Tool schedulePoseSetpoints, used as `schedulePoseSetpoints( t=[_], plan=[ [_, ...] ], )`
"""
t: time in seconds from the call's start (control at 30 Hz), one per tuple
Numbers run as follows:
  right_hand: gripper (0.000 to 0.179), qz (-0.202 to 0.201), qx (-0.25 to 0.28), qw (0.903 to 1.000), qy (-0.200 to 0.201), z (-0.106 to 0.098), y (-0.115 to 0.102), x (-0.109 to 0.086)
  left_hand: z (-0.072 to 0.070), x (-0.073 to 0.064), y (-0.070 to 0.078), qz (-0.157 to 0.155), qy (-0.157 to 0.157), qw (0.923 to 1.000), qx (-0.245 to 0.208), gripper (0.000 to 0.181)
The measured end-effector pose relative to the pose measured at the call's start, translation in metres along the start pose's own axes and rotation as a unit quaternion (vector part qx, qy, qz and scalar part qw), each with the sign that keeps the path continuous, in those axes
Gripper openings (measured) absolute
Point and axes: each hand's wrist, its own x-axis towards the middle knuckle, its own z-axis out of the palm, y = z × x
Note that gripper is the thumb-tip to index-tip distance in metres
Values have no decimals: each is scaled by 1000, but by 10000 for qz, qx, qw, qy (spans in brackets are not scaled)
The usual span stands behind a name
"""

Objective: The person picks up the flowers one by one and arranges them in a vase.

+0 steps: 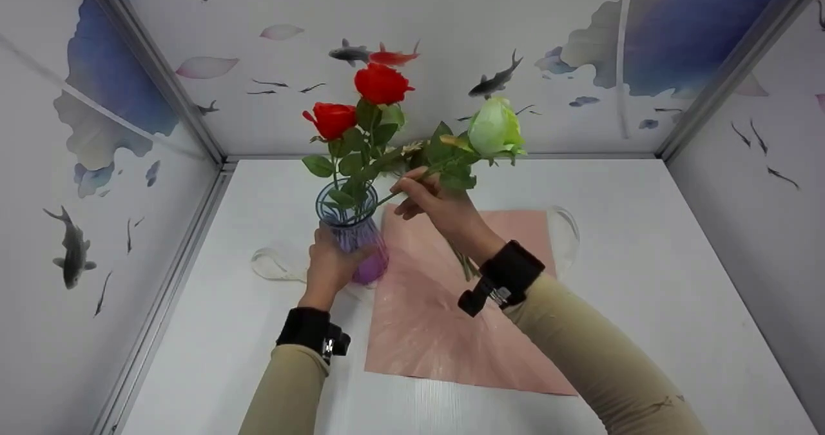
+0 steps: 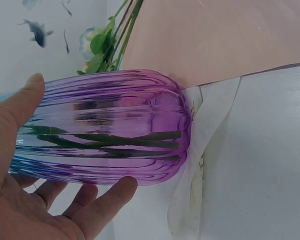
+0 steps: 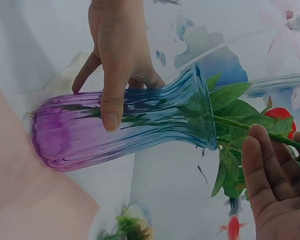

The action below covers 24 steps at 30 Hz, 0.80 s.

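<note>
A ribbed glass vase [image 1: 372,264], blue at the mouth and purple at the base, stands left of the table's middle. My left hand [image 1: 330,261] holds its side, thumb and fingers around the glass. Two red roses [image 1: 385,84] rise from the vase; their dark stems show through the wall in the left wrist view. My right hand [image 1: 448,212] pinches the green stem [image 3: 240,124] of a pale green-white rose [image 1: 495,129]. That stem slants into the vase mouth, its bloom leaning right over the hand.
Pink wrapping paper [image 1: 425,319] lies flat to the right of the vase. More flower stems [image 1: 465,264] rest on it, partly hidden by the right arm, with pale blooms [image 3: 135,220] at their far end. White ribbon [image 1: 277,264] loops out at the left. Printed walls enclose the table.
</note>
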Motion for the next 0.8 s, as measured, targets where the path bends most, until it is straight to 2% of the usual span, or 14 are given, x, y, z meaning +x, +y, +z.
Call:
schedulePoseSetpoints(
  t=[0.17, 0.33, 0.47, 0.63, 0.8],
  plan=[
    [21, 65, -4, 9998, 209, 5, 4, 3, -1, 0, 1, 25, -57, 10000, -4, 110],
    [18, 87, 249, 9996, 63, 10, 6, 5, -2, 0, 2, -36, -56, 10000, -32, 111],
    [22, 53, 167, 9998, -52, 16, 8, 7, -1, 1, 1, -93, -55, 9999, -75, 110],
    [29, 250, 52, 9996, -114, 21, 12, 6, 0, 2, 0, -88, -59, 9999, -47, 110],
    [32, 269, 251, 9991, -206, 22, 18, 5, 0, 2, -1, -78, -66, 9999, -80, 109]
  ],
)
